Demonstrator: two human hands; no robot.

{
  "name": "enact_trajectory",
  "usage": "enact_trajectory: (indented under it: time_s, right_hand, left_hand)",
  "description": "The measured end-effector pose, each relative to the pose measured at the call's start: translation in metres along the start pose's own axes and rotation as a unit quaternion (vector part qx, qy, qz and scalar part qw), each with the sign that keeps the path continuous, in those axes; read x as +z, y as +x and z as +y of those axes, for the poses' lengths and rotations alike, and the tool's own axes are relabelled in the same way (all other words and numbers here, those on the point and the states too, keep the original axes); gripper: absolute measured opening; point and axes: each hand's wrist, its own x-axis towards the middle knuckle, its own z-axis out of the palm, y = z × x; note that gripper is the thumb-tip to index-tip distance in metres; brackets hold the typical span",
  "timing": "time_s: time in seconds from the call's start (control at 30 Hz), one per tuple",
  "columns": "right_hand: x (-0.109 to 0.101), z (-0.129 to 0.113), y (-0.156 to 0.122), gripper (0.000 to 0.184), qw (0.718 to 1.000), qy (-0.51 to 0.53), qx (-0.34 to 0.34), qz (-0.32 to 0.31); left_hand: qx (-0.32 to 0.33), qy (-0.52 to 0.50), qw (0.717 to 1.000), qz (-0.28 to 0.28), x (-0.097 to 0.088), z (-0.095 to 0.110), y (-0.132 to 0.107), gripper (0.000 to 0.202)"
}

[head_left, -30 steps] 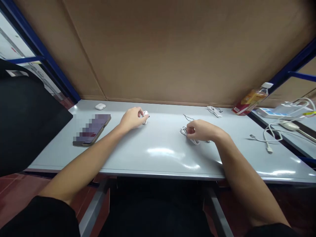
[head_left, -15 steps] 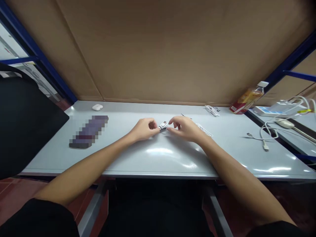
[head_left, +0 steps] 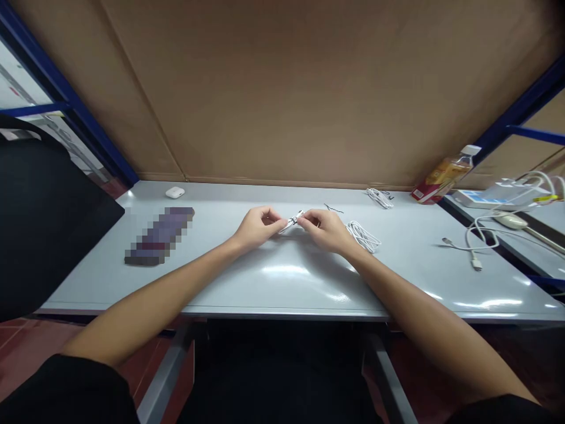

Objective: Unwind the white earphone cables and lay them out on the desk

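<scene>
Above the middle of the desk, a small bundle of white charging cable (head_left: 289, 224) has a thin black twist tie (head_left: 294, 219) around it. The thumb and fingers of my left hand (head_left: 259, 229) pinch the bundle's left end. From the other side, my right hand (head_left: 325, 229) is closed with its fingertips at the tie; what exactly they pinch is partly hidden. Just right of that hand lies a loosely coiled white cable (head_left: 364, 237). A loose black twist tie (head_left: 333, 208) rests on the desk behind it.
On the grey desk (head_left: 238, 282) are a white earbud case (head_left: 175, 192), a pixelated dark object (head_left: 161, 235), another bundled cable (head_left: 379, 198) and a tilted drink bottle (head_left: 444, 176). A loose cable (head_left: 474, 247) crosses the right edge. A black chair back (head_left: 48, 224) stands left.
My right fingers have closed from a wider curl into a pinch by the tie. The bundle has turned and its metal plug no longer shows. More of the coiled cable is visible.
</scene>
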Motion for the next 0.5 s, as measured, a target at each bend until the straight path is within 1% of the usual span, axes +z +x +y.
enact_trajectory:
  time_s: [0.07, 0.13, 0.17, 0.2, 0.23, 0.27, 0.3, 0.33, 0.37, 0.43, 0.5]
  right_hand:
    - [-0.0005, -0.0025, -0.0006, 0.032, 0.998, 0.047, 0.046, 0.006]
    - [-0.0008, -0.0043, -0.0015, 0.034, 0.995, 0.076, 0.064, 0.018]
    - [-0.0006, -0.0050, -0.0020, 0.034, 0.994, 0.083, 0.059, 0.025]
    - [-0.0001, -0.0057, -0.0026, 0.034, 0.995, 0.086, 0.048, 0.032]
    - [0.0007, -0.0064, -0.0032, 0.034, 0.995, 0.085, 0.033, 0.037]
    - [0.0017, -0.0070, -0.0037, 0.034, 0.996, 0.084, 0.020, 0.038]
    - [0.0029, -0.0075, -0.0042, 0.034, 0.996, 0.083, 0.010, 0.037]
    - [0.0042, -0.0080, -0.0045, 0.033, 0.996, 0.085, 0.006, 0.032]
    - [0.0052, -0.0082, -0.0047, 0.034, 0.996, 0.089, 0.008, 0.025]
    - [0.0066, -0.0082, -0.0050, 0.034, 0.994, 0.106, 0.025, 0.003]
    - [0.0067, -0.0075, -0.0053, 0.034, 0.990, 0.128, 0.047, -0.030]
  left_hand:
    - [-0.001, -0.020, 1.000, -0.004, -0.0004, 0.0003, 0.0001, 0.032]
    - [-0.016, -0.048, 0.998, -0.024, -0.0014, 0.0010, -0.0006, 0.035]
    - [-0.027, -0.063, 0.997, -0.041, -0.0020, 0.0015, -0.0012, 0.040]
    - [-0.037, -0.077, 0.994, -0.063, -0.0024, 0.0019, -0.0019, 0.048]
    - [-0.043, -0.085, 0.992, -0.088, -0.0027, 0.0023, -0.0026, 0.057]
    - [-0.043, -0.087, 0.989, -0.113, -0.0028, 0.0026, -0.0032, 0.062]
    - [-0.036, -0.083, 0.987, -0.135, -0.0028, 0.0027, -0.0036, 0.061]
    - [-0.024, -0.075, 0.986, -0.149, -0.0026, 0.0026, -0.0037, 0.055]
    - [-0.011, -0.066, 0.986, -0.152, -0.0023, 0.0024, -0.0036, 0.047]
    - [0.017, -0.056, 0.990, -0.132, -0.0013, 0.0014, -0.0027, 0.036]
    - [0.041, -0.059, 0.992, -0.101, 0.0000, 0.0002, -0.0016, 0.032]
